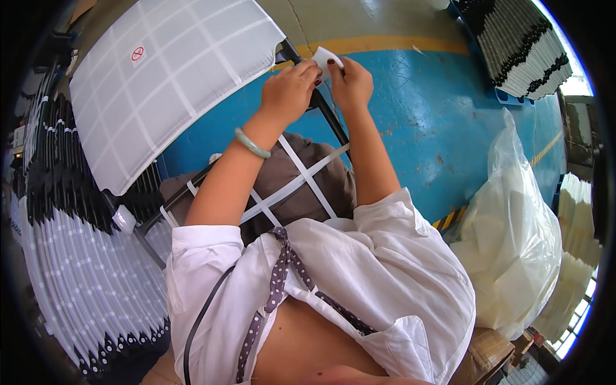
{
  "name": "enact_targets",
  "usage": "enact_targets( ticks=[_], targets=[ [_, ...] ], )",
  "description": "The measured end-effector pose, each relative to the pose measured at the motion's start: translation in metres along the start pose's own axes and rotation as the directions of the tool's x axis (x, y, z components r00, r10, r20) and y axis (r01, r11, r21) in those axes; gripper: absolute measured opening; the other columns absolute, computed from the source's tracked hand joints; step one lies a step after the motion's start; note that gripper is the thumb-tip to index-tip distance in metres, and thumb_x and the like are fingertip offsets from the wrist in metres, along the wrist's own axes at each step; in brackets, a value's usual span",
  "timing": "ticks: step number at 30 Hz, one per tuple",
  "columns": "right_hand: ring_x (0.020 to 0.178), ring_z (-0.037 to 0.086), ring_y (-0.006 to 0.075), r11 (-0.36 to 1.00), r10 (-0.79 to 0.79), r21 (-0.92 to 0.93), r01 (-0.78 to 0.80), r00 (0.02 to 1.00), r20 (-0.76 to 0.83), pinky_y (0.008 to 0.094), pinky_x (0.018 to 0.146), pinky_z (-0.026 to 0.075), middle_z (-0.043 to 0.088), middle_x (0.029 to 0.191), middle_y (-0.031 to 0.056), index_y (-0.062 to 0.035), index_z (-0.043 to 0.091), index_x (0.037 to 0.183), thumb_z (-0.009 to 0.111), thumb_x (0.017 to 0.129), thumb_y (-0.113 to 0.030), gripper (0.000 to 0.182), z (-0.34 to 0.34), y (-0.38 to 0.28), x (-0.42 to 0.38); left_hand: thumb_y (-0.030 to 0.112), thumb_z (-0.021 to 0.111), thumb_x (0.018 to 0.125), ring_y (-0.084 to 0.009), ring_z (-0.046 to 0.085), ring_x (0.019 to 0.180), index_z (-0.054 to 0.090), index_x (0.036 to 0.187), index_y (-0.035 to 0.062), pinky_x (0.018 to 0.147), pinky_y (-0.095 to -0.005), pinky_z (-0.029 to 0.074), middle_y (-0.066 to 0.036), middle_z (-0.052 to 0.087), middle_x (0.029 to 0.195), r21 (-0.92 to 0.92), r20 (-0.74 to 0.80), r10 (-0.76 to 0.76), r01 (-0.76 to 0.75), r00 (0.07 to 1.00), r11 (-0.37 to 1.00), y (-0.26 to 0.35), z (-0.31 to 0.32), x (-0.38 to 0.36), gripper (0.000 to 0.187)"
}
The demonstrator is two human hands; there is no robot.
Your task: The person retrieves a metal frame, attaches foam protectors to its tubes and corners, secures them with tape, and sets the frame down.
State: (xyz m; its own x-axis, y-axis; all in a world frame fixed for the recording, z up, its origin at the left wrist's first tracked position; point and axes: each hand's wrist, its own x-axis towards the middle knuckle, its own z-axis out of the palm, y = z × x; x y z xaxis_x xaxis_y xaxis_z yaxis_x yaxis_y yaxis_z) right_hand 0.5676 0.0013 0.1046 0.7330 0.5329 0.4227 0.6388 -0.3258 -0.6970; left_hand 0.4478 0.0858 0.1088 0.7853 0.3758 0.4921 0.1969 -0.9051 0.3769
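Note:
In the head view, a small white sheet (pixel 328 60) is between my hands at the corner of a black tube frame (pixel 332 120). My right hand (pixel 353 85) pinches its right side between thumb and fingers. My left hand (pixel 287 94), with a bangle on the wrist, is closed with its fingertips at the sheet's left edge, beside the tube. The frame lies across my lap, with white straps (pixel 307 174) crossing it. White fabric (pixel 173 83) with a grid pattern and a red sign label spans its far part. Another white piece (pixel 124 219) sits at the frame's left corner.
Stacked folded frames (pixel 96 276) with black ends fill the left side. A clear plastic bag (pixel 513 237) of pale pieces stands at right, near a cardboard box (pixel 489 354). Another frame stack (pixel 526 48) is at upper right. The floor (pixel 423 128) is blue with yellow lines.

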Motion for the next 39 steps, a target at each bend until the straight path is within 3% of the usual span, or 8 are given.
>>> enact_targets(
  ticks=[11,20,23,26,31,33,35,39],
  targets=[
    [0.067,0.06,0.0254,0.94,-0.325,0.054,0.337,0.932,-0.159,0.0327,0.057,0.048,0.063,0.072,0.0061,-0.007,0.065,0.071,0.066,0.065,-0.008,0.006,-0.002,-0.009,-0.009,0.001,0.06,0.076,-0.0277,0.062,0.074,0.067,0.088,0.0056,0.064,-0.0339,0.051,-0.007,0.065,0.092,-0.384,-0.161,-0.13,0.059,0.978,0.922,0.0,-0.001,0.008,0.015],
    [0.065,0.06,0.0239,0.926,-0.324,0.152,0.345,0.935,-0.146,0.0312,0.058,0.048,0.064,0.072,0.0066,-0.0057,0.066,0.072,0.069,0.061,-0.005,0.011,-0.007,-0.016,-0.009,0.001,0.063,0.072,-0.0267,0.062,0.071,0.069,0.085,0.008,0.062,-0.0322,0.051,-0.008,0.065,0.09,-0.322,-0.247,-0.158,0.072,0.956,0.944,0.004,-0.003,0.007,0.016],
    [0.065,0.059,0.0237,0.92,-0.337,0.162,0.358,0.931,-0.142,0.031,0.057,0.048,0.064,0.071,0.0061,-0.0062,0.066,0.072,0.068,0.061,-0.004,0.012,-0.006,-0.018,-0.008,0.0,0.064,0.072,-0.0246,0.064,0.072,0.069,0.086,0.0066,0.061,-0.0302,0.052,-0.01,0.066,0.092,-0.373,-0.256,-0.237,0.131,0.937,0.919,0.005,-0.006,0.005,0.016],
    [0.064,0.059,0.0234,0.909,-0.361,0.164,0.382,0.921,-0.143,0.031,0.056,0.048,0.063,0.071,0.0053,-0.007,0.067,0.072,0.069,0.06,-0.004,0.012,-0.003,-0.021,-0.012,-0.003,0.063,0.073,-0.0216,0.065,0.074,0.067,0.084,0.0032,0.06,-0.0278,0.053,-0.01,0.066,0.093,-0.579,-0.365,-0.474,0.204,0.801,0.789,0.002,-0.015,0.003,0.013],
    [0.065,0.059,0.0222,0.883,-0.451,0.064,0.464,0.879,-0.152,0.0319,0.055,0.048,0.062,0.074,0.003,-0.0106,0.066,0.068,0.07,0.06,-0.006,0.01,-0.003,-0.024,-0.017,-0.007,0.055,0.071,-0.0221,0.063,0.074,0.063,0.09,0.0001,0.061,-0.0284,0.052,-0.012,0.064,0.093,-0.523,-0.475,-0.324,0.034,0.818,0.852,-0.003,-0.025,-0.011,0.022],
    [0.065,0.058,0.0211,0.876,-0.474,0.035,0.482,0.87,-0.135,0.0317,0.055,0.047,0.06,0.075,0.0016,-0.0132,0.065,0.066,0.071,0.061,-0.009,0.009,-0.002,-0.025,-0.016,-0.007,0.054,0.069,-0.0267,0.061,0.076,0.062,0.09,0.0017,0.066,-0.0323,0.05,-0.014,0.062,0.093,-0.279,-0.588,-0.169,-0.002,0.791,0.96,-0.008,-0.028,-0.009,0.024],
    [0.065,0.057,0.0204,0.867,-0.496,-0.007,0.498,0.864,-0.088,0.0309,0.054,0.046,0.058,0.074,0.0003,-0.0144,0.066,0.065,0.071,0.06,-0.009,0.009,-0.005,-0.027,-0.014,-0.006,0.053,0.071,-0.0253,0.059,0.076,0.062,0.093,0.0028,0.067,-0.0311,0.05,-0.013,0.061,0.094,-0.426,-0.523,-0.242,-0.005,0.817,0.905,-0.001,-0.025,-0.006,0.025],
    [0.063,0.055,0.0189,0.881,-0.471,0.009,0.473,0.88,-0.06,0.0304,0.054,0.044,0.055,0.071,-0.0011,-0.0157,0.066,0.064,0.071,0.056,-0.01,0.012,-0.01,-0.035,-0.016,-0.005,0.054,0.075,-0.021,0.055,0.071,0.058,0.102,0.0013,0.066,-0.029,0.048,-0.011,0.057,0.093,-0.491,-0.411,-0.128,-0.101,0.903,0.865,0.008,-0.025,0.003,0.028]
  ],
)
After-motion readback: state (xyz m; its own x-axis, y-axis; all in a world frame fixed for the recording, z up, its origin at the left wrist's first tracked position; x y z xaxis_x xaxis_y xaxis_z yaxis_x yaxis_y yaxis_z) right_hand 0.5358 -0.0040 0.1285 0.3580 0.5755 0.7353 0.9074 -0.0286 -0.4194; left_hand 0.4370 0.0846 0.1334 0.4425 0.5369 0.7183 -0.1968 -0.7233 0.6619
